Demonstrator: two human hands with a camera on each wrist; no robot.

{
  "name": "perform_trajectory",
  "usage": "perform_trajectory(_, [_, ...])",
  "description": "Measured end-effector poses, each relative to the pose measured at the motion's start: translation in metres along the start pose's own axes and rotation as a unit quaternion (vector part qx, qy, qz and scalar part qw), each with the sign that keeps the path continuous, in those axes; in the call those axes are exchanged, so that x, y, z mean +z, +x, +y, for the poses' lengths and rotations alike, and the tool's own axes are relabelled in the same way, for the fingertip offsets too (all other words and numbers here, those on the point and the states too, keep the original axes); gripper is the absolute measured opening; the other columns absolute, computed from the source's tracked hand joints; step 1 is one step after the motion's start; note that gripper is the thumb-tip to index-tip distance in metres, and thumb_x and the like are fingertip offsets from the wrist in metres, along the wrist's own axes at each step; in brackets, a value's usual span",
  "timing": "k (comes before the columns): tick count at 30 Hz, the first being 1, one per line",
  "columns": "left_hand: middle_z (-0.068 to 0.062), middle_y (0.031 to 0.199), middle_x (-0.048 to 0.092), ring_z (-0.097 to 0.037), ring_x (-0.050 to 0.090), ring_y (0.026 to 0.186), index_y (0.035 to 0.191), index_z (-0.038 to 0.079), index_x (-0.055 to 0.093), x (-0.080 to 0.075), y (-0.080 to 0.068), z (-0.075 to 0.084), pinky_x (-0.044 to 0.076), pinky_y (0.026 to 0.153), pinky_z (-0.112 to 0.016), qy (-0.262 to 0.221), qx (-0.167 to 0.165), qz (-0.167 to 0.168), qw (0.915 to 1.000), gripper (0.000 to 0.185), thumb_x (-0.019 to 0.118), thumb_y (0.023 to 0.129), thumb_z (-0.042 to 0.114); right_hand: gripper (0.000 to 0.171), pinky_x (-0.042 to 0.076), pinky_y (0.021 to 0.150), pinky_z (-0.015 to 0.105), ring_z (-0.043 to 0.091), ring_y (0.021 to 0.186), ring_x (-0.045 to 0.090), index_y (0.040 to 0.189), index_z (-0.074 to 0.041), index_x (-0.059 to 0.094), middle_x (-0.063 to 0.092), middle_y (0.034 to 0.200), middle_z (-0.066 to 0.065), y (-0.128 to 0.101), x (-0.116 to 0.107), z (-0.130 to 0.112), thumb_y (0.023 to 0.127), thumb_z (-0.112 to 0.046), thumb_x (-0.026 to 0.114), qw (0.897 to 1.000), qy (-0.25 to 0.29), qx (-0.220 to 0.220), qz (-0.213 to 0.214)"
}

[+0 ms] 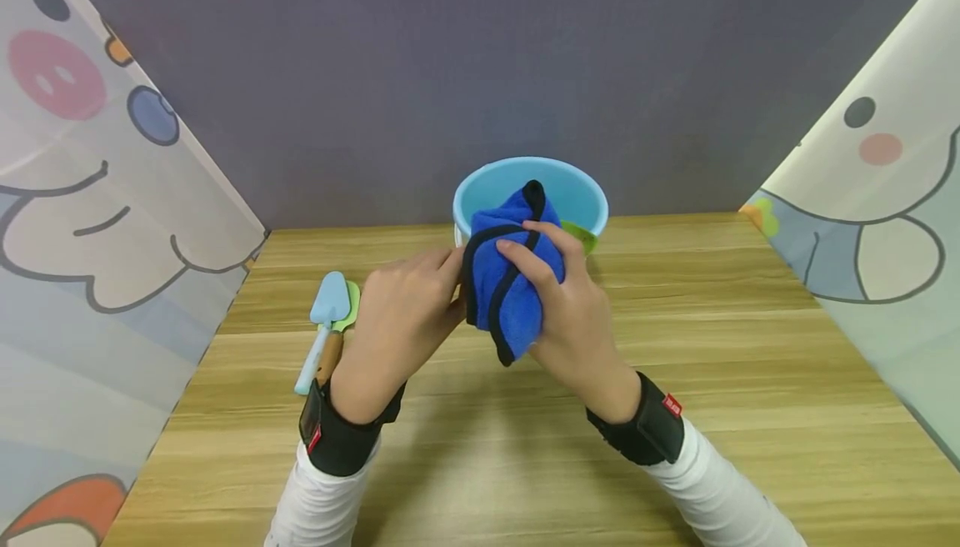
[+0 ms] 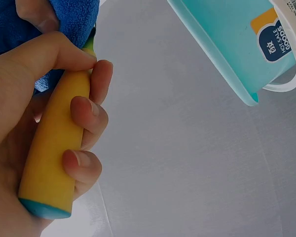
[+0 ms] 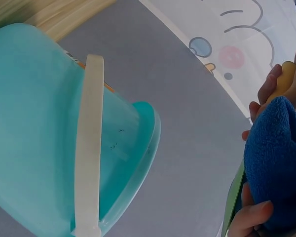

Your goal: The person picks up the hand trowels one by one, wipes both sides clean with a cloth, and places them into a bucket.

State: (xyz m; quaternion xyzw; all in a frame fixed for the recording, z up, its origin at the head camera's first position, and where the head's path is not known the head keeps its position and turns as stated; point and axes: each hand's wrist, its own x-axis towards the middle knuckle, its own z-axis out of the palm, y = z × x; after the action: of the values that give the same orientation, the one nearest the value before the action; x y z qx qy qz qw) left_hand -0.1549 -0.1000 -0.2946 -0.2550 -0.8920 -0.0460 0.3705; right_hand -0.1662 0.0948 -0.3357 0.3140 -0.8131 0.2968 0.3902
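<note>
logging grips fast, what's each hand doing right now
Left hand: closed, holding a yellow handle.
Right hand: closed, holding a blue cloth.

A blue fleecy cloth with black edging (image 1: 517, 272) sits between a person's left hand (image 1: 408, 301) and right hand (image 1: 577, 313), above a wood-grain table (image 1: 750, 363) and before a round light-blue plastic bucket (image 1: 543, 176). Within the left hand lies a rounded yellow handle with a teal end (image 2: 56, 148), the cloth at its upper end; a green blade (image 1: 582, 237) shows right of the cloth. At left on the table, a small light-blue trowel (image 1: 330, 297) overlaps a green tool with a brown handle (image 1: 330, 355). Behind the bucket rises a grey wall (image 1: 487, 55), cartoon-printed panels (image 1: 885, 197) flanking the table on both sides.
</note>
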Motion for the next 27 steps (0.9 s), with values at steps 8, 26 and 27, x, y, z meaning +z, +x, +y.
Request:
perform_trajectory(8, [0.003, 0.062, 0.045, -0.011, 0.039, 0.049, 0.078, 0.011, 0.056, -0.0005, 0.0006, 0.0021, 0.027, 0.044, -0.027, 0.007, 0.002, 0.008, 0.9999, 0.021, 0.076, 0.08, 0.006, 0.07, 0.061, 0.078, 0.054, 0.047, 0.11, 0.066, 0.139, -0.024, 0.046, 0.045, 0.144, 0.022, -0.0009, 0.0002, 0.0005, 0.082, -0.017, 0.085, 1.0, -0.007, 0.005, 0.008])
perform_trajectory(26, [0.003, 0.061, 0.049, -0.012, 0.045, 0.049, 0.076, 0.012, 0.058, 0.0006, -0.0005, 0.0029, 0.031, 0.043, -0.027, 0.012, -0.011, 0.016, 0.9997, 0.02, 0.077, 0.082, 0.012, 0.073, 0.061, 0.076, 0.053, 0.047, 0.117, 0.064, 0.142, -0.024, 0.044, 0.044, 0.147, 0.021, 0.0013, -0.0008, 0.0014, 0.082, -0.017, 0.085, 1.0, -0.007, 0.017, -0.002])
perform_trajectory(27, [0.003, 0.062, 0.05, -0.012, 0.046, 0.05, 0.076, 0.012, 0.058, 0.0006, -0.0003, 0.003, 0.032, 0.043, -0.028, 0.011, -0.011, 0.017, 0.9997, 0.02, 0.077, 0.082, 0.012, 0.073, 0.061, 0.076, 0.053, 0.046, 0.116, 0.064, 0.142, -0.024, 0.044, 0.044, 0.147, 0.02, 0.0015, -0.0011, 0.0019, 0.083, -0.017, 0.085, 1.0, -0.008, 0.017, -0.001])
